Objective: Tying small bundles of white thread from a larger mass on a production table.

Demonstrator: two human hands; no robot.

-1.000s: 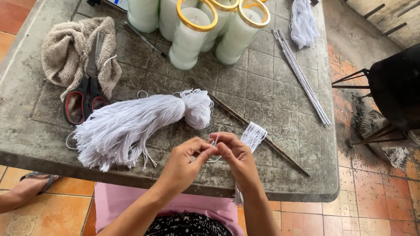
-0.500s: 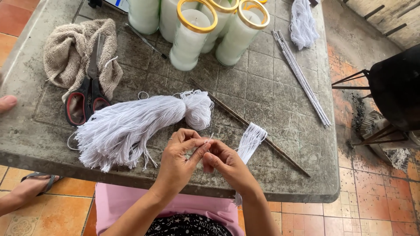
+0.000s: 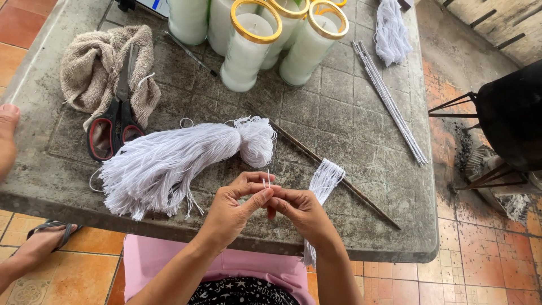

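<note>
My left hand (image 3: 234, 206) and my right hand (image 3: 298, 210) meet over the front of the stone table (image 3: 350, 130), fingertips pinched together on a thin white string (image 3: 266, 182) whose ends stick up between them. Just left of my hands lies a big bundle of white strings (image 3: 180, 158), tied at its right end. A thin dark stick (image 3: 333, 169) crosses the table to the right, with a small bunch of white strings (image 3: 324, 181) draped over it and hanging off the front edge behind my right hand.
Red-handled scissors (image 3: 113, 127) lie on a beige towel (image 3: 104, 70) at the left. Several tall white candles in glass jars (image 3: 251, 48) stand at the back. White rods (image 3: 389, 101) and another string bundle (image 3: 390, 28) lie right. Another person's foot (image 3: 39, 248) and hand (image 3: 8, 135) show at left. A dark stove (image 3: 511, 118) stands right.
My hands have drawn closer together and shifted slightly left, now pinching the string ends upright. The other person's hand has come further into view at the left edge.
</note>
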